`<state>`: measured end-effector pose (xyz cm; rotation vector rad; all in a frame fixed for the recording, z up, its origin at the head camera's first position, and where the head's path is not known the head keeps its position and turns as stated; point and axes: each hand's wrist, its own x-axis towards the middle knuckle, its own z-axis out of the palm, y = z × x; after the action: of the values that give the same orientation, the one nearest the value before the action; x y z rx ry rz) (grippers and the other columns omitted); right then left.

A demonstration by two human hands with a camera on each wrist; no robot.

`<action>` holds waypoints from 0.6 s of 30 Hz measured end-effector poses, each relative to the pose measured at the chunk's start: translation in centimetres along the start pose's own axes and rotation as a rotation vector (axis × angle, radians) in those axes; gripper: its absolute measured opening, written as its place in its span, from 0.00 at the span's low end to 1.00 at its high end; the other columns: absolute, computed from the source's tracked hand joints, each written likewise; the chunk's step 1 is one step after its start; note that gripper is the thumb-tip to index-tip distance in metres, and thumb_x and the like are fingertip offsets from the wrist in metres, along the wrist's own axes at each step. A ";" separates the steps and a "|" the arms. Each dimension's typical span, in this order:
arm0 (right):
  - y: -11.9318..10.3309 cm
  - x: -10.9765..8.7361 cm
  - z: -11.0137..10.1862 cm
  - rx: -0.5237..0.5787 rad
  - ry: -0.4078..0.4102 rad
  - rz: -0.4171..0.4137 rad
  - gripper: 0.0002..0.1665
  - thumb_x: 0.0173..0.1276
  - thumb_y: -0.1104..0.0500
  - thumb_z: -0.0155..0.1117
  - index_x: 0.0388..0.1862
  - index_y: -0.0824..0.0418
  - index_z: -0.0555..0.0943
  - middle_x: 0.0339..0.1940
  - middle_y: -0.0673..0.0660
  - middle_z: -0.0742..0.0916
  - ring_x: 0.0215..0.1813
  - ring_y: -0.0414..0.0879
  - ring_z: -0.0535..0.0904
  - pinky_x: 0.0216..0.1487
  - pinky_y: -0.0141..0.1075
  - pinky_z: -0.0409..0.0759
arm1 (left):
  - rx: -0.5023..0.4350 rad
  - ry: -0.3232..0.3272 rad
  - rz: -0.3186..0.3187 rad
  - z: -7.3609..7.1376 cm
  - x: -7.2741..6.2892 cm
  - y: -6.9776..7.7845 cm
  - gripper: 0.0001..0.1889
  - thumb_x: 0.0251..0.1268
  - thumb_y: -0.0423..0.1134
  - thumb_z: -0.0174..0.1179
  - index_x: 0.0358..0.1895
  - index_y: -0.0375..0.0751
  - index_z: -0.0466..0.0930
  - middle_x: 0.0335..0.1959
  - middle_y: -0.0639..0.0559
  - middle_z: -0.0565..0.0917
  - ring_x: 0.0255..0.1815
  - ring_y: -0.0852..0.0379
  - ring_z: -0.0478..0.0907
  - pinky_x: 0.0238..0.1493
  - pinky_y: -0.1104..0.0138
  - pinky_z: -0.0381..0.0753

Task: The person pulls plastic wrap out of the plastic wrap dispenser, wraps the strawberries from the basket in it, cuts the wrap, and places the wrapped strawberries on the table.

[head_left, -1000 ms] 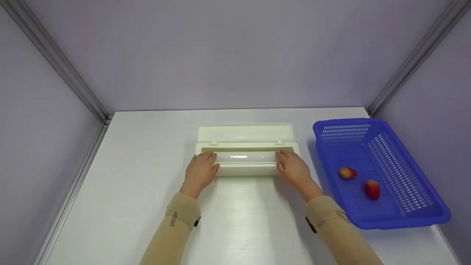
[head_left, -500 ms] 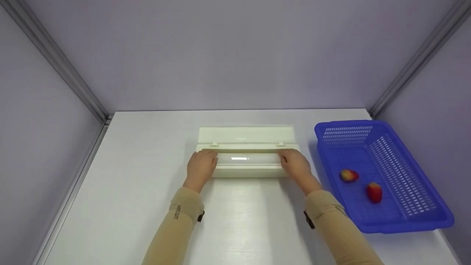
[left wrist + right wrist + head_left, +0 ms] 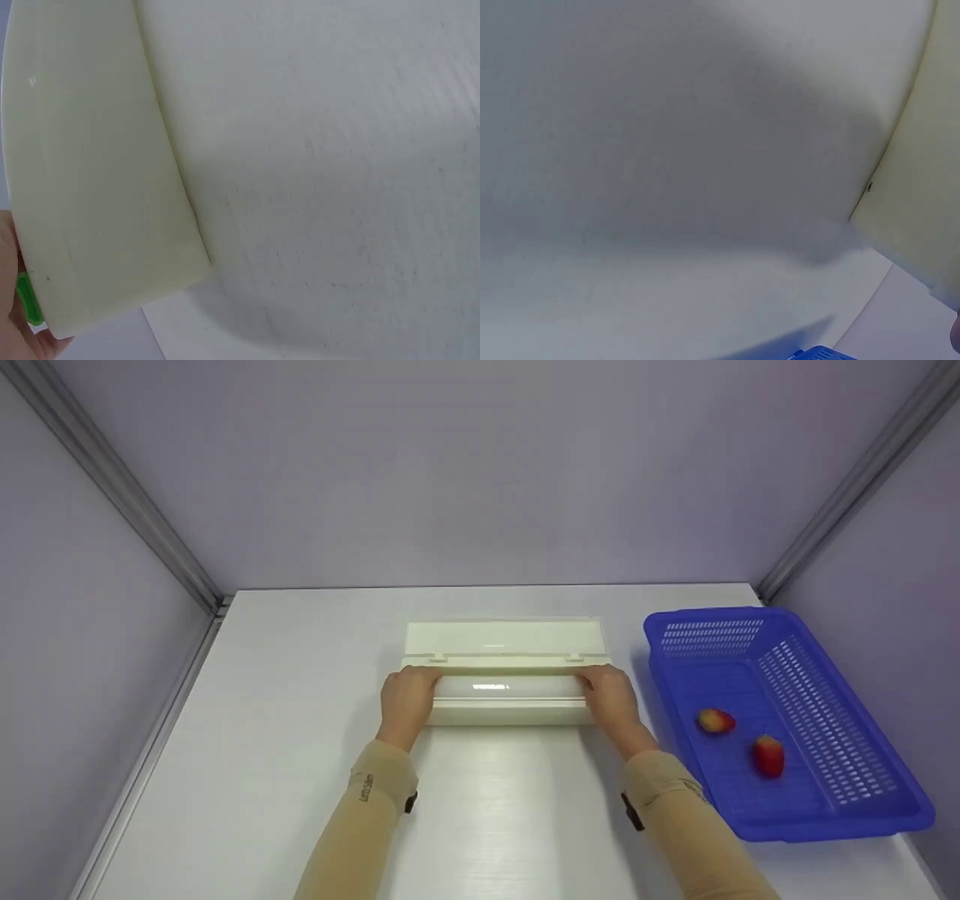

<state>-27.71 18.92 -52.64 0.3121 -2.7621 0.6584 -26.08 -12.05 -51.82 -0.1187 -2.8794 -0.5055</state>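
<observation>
A cream cling film dispenser [image 3: 510,715] sits on the white table with its lid [image 3: 506,637] swung back. Inside lies a shiny roll of cling film [image 3: 525,687]. At the roll's left end, my left hand [image 3: 406,701] grips with curled fingers dipping into the box; my right hand [image 3: 611,701] does the same at the right end. Most fingertips are hidden by the hands and box. In the left wrist view, a green piece [image 3: 28,298] shows between my fingers beside the dispenser wall [image 3: 97,172]. The right wrist view catches the box's other end [image 3: 922,187] and a sliver of hand.
A blue plastic basket [image 3: 817,817] stands on the right of the table. Two strawberries lie in it, one yellow-red [image 3: 716,721] and one mostly red [image 3: 768,756]. Pale walls [image 3: 480,472] enclose the table at the back and sides.
Both hands have shifted slightly outward along the roll, baring more of it, and the thumbs have tucked in out of sight. The whole scene sits slightly lower in view.
</observation>
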 end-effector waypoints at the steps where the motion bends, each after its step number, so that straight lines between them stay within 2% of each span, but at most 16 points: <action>1: 0.0 0.0 0.0 0.000 0.008 -0.002 0.08 0.60 0.68 0.61 0.36 0.63 0.85 0.34 0.61 0.87 0.40 0.57 0.82 0.46 0.46 0.79 | 0.015 -0.007 -0.001 0.0 0.0 0.0 0.09 0.63 0.38 0.56 0.41 0.49 0.85 0.42 0.53 0.86 0.46 0.52 0.82 0.49 0.57 0.78; 7: 0.0 0.2 -0.3 -0.008 0.001 0.010 0.07 0.61 0.66 0.60 0.36 0.63 0.84 0.33 0.60 0.87 0.39 0.57 0.82 0.46 0.47 0.78 | 0.134 -0.053 0.025 0.0 0.5 0.1 0.10 0.60 0.36 0.57 0.42 0.50 0.84 0.40 0.53 0.86 0.42 0.53 0.82 0.47 0.58 0.79; 10: -0.1 0.3 -0.6 0.008 0.003 0.017 0.07 0.61 0.66 0.60 0.36 0.63 0.84 0.35 0.61 0.87 0.41 0.57 0.82 0.47 0.47 0.78 | 0.165 -0.058 0.036 -0.2 0.7 0.1 0.09 0.59 0.35 0.57 0.41 0.48 0.84 0.39 0.52 0.86 0.41 0.52 0.82 0.46 0.59 0.79; 14: -0.1 0.2 -0.9 0.055 0.034 0.026 0.08 0.59 0.69 0.60 0.36 0.65 0.84 0.36 0.61 0.87 0.43 0.58 0.82 0.48 0.47 0.78 | 0.135 -0.047 0.028 -0.7 1.0 0.2 0.09 0.60 0.35 0.56 0.41 0.47 0.84 0.39 0.51 0.87 0.40 0.51 0.83 0.43 0.59 0.79; 18: -0.2 0.4 -1.1 0.127 0.060 0.034 0.14 0.52 0.76 0.56 0.35 0.67 0.83 0.35 0.63 0.87 0.42 0.58 0.82 0.49 0.47 0.78 | 0.073 -0.047 0.003 -1.4 1.2 0.2 0.10 0.61 0.33 0.55 0.42 0.44 0.84 0.41 0.49 0.86 0.42 0.50 0.83 0.44 0.59 0.80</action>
<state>-27.76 19.26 -51.50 0.2680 -2.6798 0.8397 -26.95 -12.24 -50.23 -0.1241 -2.9386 -0.4021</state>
